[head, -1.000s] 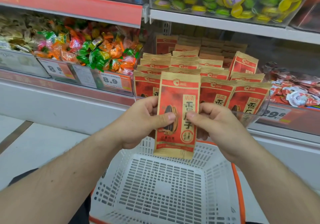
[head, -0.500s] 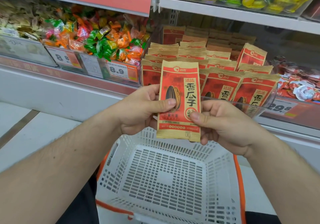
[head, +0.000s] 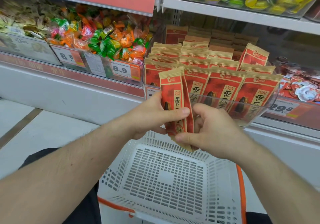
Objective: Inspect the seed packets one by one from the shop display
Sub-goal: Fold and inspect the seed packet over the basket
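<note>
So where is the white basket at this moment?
In the head view the white basket sits bottom centre, below both hands and the packet they hold.

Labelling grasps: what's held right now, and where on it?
One seed packet, in both hands. The left hand pinches its middle, thumb across the front; the right hand pinches its bottom end. It hangs above the basket.

"8.9" on orange-white price tag at candy bin front; "29.8" on orange-white price tag right; "洽洽 香瓜子" on red-tan paper seed packets in display.
</note>
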